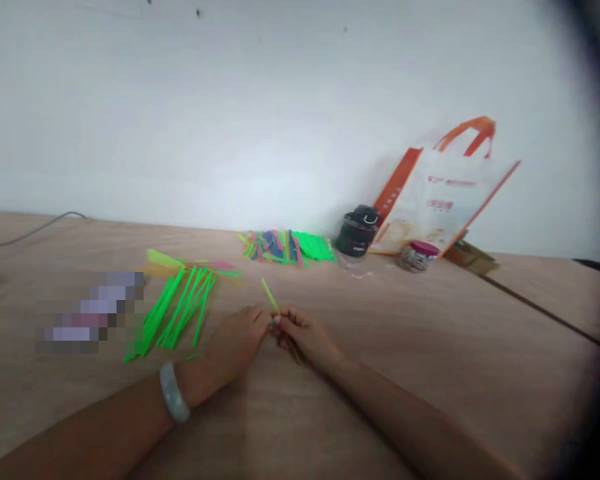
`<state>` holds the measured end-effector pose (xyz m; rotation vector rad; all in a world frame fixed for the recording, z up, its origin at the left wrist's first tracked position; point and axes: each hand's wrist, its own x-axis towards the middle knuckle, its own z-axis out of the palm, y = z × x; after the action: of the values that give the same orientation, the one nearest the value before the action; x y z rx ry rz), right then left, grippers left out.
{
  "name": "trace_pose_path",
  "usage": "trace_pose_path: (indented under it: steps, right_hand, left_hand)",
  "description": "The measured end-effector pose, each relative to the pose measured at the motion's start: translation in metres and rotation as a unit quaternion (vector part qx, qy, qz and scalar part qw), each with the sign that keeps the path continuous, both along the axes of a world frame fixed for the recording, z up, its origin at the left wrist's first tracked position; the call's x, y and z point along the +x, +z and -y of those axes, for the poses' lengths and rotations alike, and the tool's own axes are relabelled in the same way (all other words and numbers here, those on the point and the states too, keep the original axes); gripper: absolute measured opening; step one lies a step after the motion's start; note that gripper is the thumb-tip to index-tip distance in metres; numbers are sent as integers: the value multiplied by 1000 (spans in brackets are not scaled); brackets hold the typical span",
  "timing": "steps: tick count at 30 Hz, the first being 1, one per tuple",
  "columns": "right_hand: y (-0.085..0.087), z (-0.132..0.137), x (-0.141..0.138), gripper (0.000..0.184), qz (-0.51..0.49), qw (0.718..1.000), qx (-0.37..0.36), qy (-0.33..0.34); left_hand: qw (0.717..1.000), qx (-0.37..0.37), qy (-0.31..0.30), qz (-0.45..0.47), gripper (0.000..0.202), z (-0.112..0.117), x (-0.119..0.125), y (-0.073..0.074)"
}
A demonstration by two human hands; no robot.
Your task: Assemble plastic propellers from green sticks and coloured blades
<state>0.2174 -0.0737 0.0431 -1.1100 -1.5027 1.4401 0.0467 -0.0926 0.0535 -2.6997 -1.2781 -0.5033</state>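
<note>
My left hand (237,340) and my right hand (305,340) meet near the middle of the wooden table (380,347). Their fingertips pinch a thin yellow-green plastic strip (271,296), and its lower end runs down past my right hand. A pale bangle (173,393) circles my left wrist. To the left of my left hand lies a loose fan of bright green strips (173,313), with yellow and pink strips (190,263) beyond it. A bundle of mixed-colour strips (285,247) lies farther back.
Against the white wall (230,113) stand a black lidded jar (359,231), a small jar with a magenta lid (419,257) and a white-and-orange paper bag (445,193). A pixelated patch (90,313) covers something at left. A grey cable (35,230) crosses the far left corner.
</note>
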Motion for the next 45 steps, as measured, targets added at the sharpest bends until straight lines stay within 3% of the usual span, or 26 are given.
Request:
trace_pose_path:
  steps: [6, 10, 13, 15, 19, 23, 29, 34, 37, 40, 43, 45]
  right_hand:
    - [0, -3, 1, 24, 9, 1000, 8, -23]
    - [0, -31, 26, 24, 83, 982, 88, -147]
    - [-2, -53, 48, 22, 260, 916, 236, -194]
    - [-3, -63, 55, 24, 356, 868, 292, -186]
    - [-5, -67, 55, 28, 510, 786, 305, -170]
    - [-5, -64, 54, 25, 570, 745, 310, -154]
    - [-8, -68, 55, 29, 577, 732, 332, -143]
    - [-8, -70, 54, 25, 562, 736, 343, -155]
    - [-8, -66, 55, 24, 542, 745, 355, -161]
    - [-9, -63, 55, 24, 520, 750, 376, -161]
    - [-9, -62, 54, 24, 507, 753, 392, -152]
    - [-9, -61, 53, 25, 501, 754, 397, -152]
  left_hand:
    - [1000, 0, 4, -4, 22, -2, -4, -2]
    - [998, -5, 32, 51, 26, -11, -9, -9]
    - [998, -4, 22, 52, 30, -19, -2, -10]
    - [999, -17, 17, 30, 31, -24, 5, -9]
    - [999, -39, 26, 13, 27, -30, 13, -8]
    - [999, -29, 14, 18, 21, -30, 6, -13]
    - [999, -32, 15, 11, 24, -25, -2, -15]
    - [999, -8, 28, 34, 23, -27, -9, -2]
    - [991, 39, 126, 23, 23, -36, -29, 15]
    - [962, 82, 260, -19, 24, -48, -59, 32]
    - [933, 49, 354, -47, 28, -56, -84, 39]
    - [925, 6, 378, -43, 29, -58, -93, 40]
